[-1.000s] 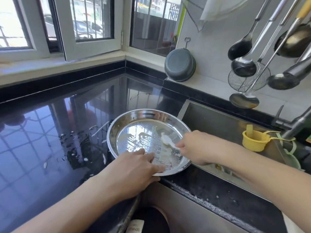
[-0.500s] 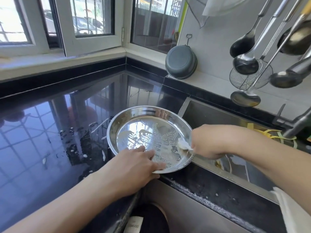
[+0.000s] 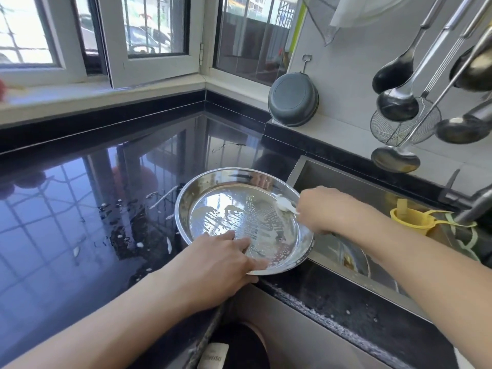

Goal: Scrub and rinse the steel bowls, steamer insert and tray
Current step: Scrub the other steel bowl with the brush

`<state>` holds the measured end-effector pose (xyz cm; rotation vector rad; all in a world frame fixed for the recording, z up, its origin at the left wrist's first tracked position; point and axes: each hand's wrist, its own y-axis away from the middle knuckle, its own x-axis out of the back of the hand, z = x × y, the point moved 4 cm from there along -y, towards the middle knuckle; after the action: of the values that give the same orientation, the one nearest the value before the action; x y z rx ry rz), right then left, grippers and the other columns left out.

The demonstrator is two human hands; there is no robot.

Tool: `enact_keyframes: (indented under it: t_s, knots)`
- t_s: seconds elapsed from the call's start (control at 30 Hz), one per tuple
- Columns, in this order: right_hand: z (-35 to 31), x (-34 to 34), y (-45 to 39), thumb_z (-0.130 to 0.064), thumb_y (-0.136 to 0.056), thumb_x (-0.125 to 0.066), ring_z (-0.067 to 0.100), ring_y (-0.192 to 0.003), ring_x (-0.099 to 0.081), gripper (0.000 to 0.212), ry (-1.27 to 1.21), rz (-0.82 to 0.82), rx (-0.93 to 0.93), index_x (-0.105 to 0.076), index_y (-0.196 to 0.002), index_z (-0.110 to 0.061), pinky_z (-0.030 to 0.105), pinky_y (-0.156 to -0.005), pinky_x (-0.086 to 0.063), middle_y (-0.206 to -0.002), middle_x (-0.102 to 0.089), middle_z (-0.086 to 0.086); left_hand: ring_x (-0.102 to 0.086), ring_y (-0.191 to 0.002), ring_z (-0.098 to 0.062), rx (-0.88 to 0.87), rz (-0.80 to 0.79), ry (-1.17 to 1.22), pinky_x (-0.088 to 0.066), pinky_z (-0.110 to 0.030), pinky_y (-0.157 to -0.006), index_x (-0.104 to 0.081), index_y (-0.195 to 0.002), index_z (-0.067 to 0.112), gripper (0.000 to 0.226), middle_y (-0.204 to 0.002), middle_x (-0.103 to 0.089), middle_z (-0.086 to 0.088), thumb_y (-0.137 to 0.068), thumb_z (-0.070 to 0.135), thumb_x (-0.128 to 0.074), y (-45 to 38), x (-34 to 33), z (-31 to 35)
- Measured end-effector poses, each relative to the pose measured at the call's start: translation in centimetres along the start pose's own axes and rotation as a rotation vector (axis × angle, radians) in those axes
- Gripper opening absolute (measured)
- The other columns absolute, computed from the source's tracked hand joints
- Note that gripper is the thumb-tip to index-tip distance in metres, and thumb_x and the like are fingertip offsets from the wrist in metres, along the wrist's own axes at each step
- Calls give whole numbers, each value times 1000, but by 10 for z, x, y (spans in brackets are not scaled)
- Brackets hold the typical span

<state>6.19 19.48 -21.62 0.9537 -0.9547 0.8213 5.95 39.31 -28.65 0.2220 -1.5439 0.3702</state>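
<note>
I have my left hand (image 3: 213,265) laid on the near rim of the steel tray (image 3: 266,177), its fingers (image 3: 239,242) straight and spread flat on the wet, soapy inside, thumb down at the outer edge. The tray sits on the black tabletop (image 3: 80,222) with its right part hanging over the edge of the sink (image 3: 332,177). My right hand (image 3: 322,209) is at the tray's far right rim, fingers curled around a white scrubber (image 3: 285,205) whose tip pokes out to the left of my knuckles and touches the inner wall. Suds streak the tray floor between my two hands. Beyond my right fingers, a yellow strainer cup (image 3: 410,218) hangs by the tap (image 3: 474,206). Ladles (image 3: 396,102) hang on the wall above, and a dark pan (image 3: 292,99) leans in the corner.
</note>
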Motion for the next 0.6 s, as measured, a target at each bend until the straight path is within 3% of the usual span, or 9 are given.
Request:
enact_keyframes:
  t_s: [0.07, 0.1, 0.2, 0.3, 0.4, 0.47, 0.6]
  knots:
    - [-1, -2, -2, -6, -89, -48, 20, -64, -54, 15, -14, 17, -8, -63, -93, -8, 29, -61, -48, -85, -59, 5, -53, -115, -25, 1, 5, 5, -55, -45, -84, -40, -139, 49, 33, -124, -54, 5, -108, 56, -32, 0, -1, -1]
    - [-6, -5, -2, -8, -90, -49, 21, -66, -55, 17, -20, 12, 25, -65, -98, -9, 29, -62, -48, -88, -60, 6, -53, -116, -25, 1, 4, 2, -55, -45, -84, -39, -140, 50, 33, -125, -54, 5, -108, 56, -32, 0, -1, -1]
    - [-12, -5, -2, -16, -92, -51, 24, -88, -67, 33, -36, 26, 70, -70, -118, -15, 37, -80, -60, -110, -72, 4, -53, -116, -26, -10, 3, -4, -55, -46, -85, -38, -140, 50, 33, -126, -54, 5, -108, 56, -32, -1, -1, -1]
    - [3, 2, -4, -13, -87, -49, 27, -81, -64, 40, -85, 108, -43, -69, -120, -22, 37, -77, -58, -109, -69, 3, -54, -117, -25, -6, 8, 0, -56, -46, -84, -38, -141, 52, 34, -127, -54, 6, -108, 57, -31, 0, -2, -1]
    - [-17, -2, 9, -16, -95, -47, 27, -84, -61, 25, -89, 58, 97, -68, -109, -16, 34, -69, -50, -108, -65, 6, -54, -117, -25, -8, 16, -7, -55, -45, -82, -38, -141, 51, 34, -128, -54, 6, -108, 57, -30, -1, -1, -1]
    - [-22, -3, 11, -19, -98, -47, 28, -93, -64, 30, -107, 28, 159, -71, -115, -18, 35, -76, -53, -112, -67, 5, -55, -114, -26, -14, 21, -8, -55, -45, -81, -39, -139, 49, 33, -124, -54, 5, -108, 56, -30, -1, -1, 0]
    - [0, 3, -2, -13, -90, -48, 22, -74, -60, 26, -119, 116, -54, -68, -107, -17, 31, -65, -48, -94, -63, 3, -55, -116, -25, -15, 28, 6, -55, -44, -83, -37, -141, 51, 34, -127, -55, 6, -108, 57, -30, 0, 0, 0]
